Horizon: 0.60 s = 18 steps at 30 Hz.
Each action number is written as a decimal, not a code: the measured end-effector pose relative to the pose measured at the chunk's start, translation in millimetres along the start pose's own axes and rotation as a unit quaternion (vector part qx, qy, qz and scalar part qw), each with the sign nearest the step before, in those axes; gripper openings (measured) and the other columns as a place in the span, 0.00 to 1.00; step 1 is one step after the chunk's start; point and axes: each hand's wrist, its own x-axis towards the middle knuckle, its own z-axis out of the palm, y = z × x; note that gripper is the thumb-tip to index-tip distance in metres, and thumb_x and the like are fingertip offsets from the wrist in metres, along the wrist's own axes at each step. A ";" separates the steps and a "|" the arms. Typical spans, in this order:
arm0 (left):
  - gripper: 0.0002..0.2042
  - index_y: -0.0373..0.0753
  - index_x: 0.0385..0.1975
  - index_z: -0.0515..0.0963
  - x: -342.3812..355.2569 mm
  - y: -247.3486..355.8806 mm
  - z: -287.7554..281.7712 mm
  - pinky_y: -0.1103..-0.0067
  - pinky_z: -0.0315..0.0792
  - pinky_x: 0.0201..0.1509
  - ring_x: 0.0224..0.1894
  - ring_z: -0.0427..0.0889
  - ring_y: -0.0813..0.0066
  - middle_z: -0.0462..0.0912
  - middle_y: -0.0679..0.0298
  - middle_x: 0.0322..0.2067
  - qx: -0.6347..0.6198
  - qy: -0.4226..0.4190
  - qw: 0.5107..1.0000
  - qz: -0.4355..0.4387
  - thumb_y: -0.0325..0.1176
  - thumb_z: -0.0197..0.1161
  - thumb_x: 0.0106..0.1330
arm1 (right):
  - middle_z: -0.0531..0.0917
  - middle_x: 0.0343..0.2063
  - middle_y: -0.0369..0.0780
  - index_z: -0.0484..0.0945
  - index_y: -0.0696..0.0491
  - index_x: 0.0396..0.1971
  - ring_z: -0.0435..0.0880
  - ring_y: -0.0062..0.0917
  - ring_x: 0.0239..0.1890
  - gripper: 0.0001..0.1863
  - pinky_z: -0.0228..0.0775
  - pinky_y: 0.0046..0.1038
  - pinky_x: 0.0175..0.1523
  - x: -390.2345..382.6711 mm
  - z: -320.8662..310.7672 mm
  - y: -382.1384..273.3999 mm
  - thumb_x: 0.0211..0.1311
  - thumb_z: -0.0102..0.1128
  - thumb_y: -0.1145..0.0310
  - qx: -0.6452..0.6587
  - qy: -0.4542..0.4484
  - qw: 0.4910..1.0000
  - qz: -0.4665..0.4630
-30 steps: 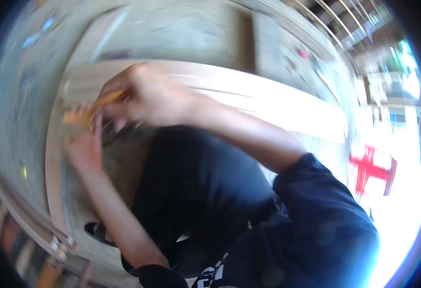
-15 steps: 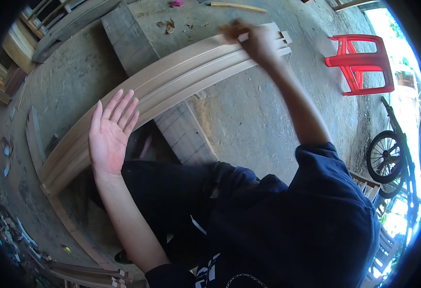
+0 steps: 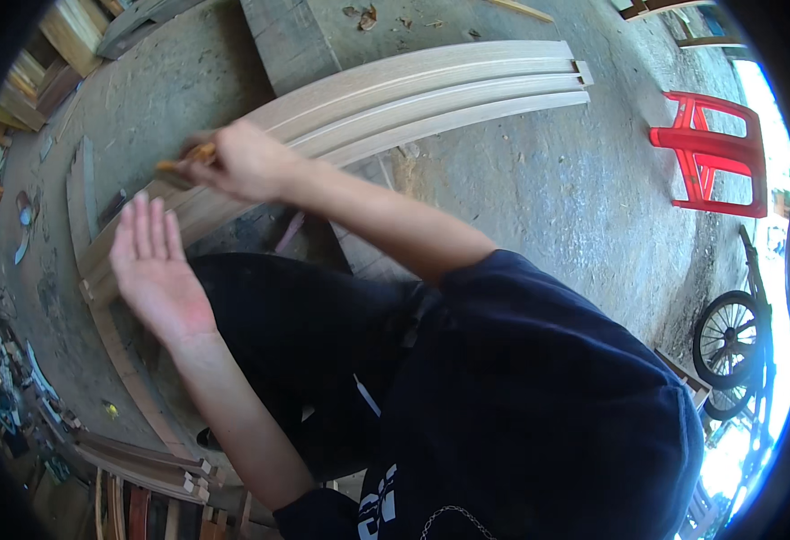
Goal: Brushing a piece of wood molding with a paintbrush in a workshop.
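Observation:
Several long, pale wooden boards, gently curved and lying side by side, run from the upper right to the lower left. Over their left part, my right hand is closed around a small yellowish-brown tool. Motion blur and my fingers hide its exact kind. Just below, my left hand is open and empty, palm up with fingers stretched out, above the boards' near-left end. Both forearms reach in from the dark shirt, and the right one crosses above the near edge of the boards.
Thick planks lie under the boards as supports. A red plastic stool rests on its side at the right, with a spoked wheel below it. Stacked timber stands at the upper left, and more wooden pieces lie at the lower left.
My right hand has swept with the tool from the boards' far right end to their left part. My left hand has shifted left and down in view, still open. The view has turned somewhat.

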 end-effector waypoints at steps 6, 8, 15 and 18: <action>0.26 0.26 0.68 0.63 -20.4 23.3 -36.9 0.62 0.61 0.79 0.72 0.67 0.53 0.67 0.44 0.69 0.012 0.136 0.984 0.116 0.40 0.48 0.79 | 0.89 0.32 0.45 0.87 0.47 0.44 0.90 0.35 0.34 0.14 0.81 0.39 0.42 -25.5 -93.7 -18.8 0.72 0.56 0.58 -0.223 -0.040 0.968 0.106; 0.31 0.24 0.72 0.54 -18.5 17.7 -47.7 0.60 0.61 0.79 0.74 0.64 0.53 0.64 0.44 0.70 -0.027 0.091 0.992 0.077 0.37 0.52 0.77 | 0.90 0.43 0.42 0.88 0.46 0.46 0.90 0.32 0.40 0.13 0.82 0.36 0.47 -53.8 -178.0 47.2 0.71 0.54 0.65 -0.446 0.029 0.872 0.199; 0.29 0.25 0.70 0.59 -21.2 1.2 -43.8 0.60 0.64 0.78 0.71 0.68 0.53 0.68 0.44 0.68 -0.071 0.063 0.994 0.048 0.38 0.53 0.77 | 0.88 0.36 0.44 0.86 0.48 0.35 0.91 0.41 0.37 0.12 0.84 0.43 0.41 -161.6 -300.6 87.8 0.69 0.55 0.61 -0.710 0.040 0.666 0.226; 0.29 0.25 0.70 0.58 -23.9 4.3 -61.4 0.60 0.64 0.77 0.70 0.69 0.54 0.67 0.45 0.68 -0.074 0.073 0.993 0.051 0.38 0.54 0.77 | 0.86 0.28 0.49 0.84 0.54 0.31 0.88 0.46 0.31 0.14 0.80 0.47 0.35 -105.2 -188.7 91.8 0.70 0.54 0.61 -0.628 0.020 0.766 0.134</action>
